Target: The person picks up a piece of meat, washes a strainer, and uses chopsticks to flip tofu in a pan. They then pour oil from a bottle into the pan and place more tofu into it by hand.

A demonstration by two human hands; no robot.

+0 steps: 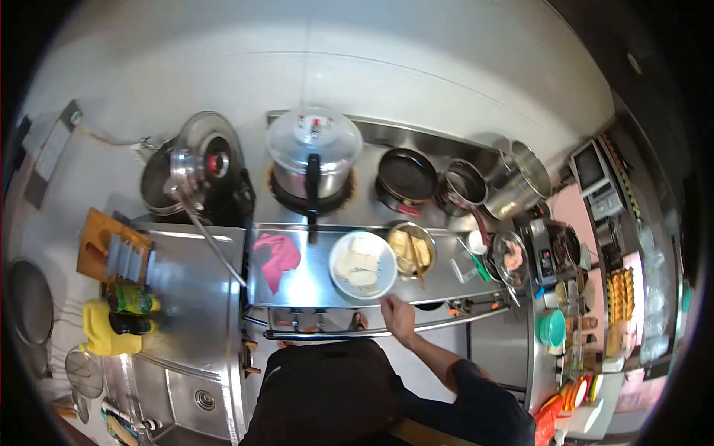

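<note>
My right hand (399,316) is just below the lower right rim of a white bowl (335,285), at the steel counter's front edge. Its fingers look curled, but whether they hold anything is too small to tell. Pale white slabs (358,264) lie in the bowl. Right of the bowl, a metal pot (431,254) holds yellowish pieces and a wooden utensil (414,256). A pink cloth (276,259) lies on the counter to the bowl's left. My left hand is out of view.
Behind the bowl stands a large pressure cooker (314,152), with a black pan (407,176) to its right. A steel rail (439,324) runs along the counter front. At lower left are a sink (178,390) and a yellow jug (108,331).
</note>
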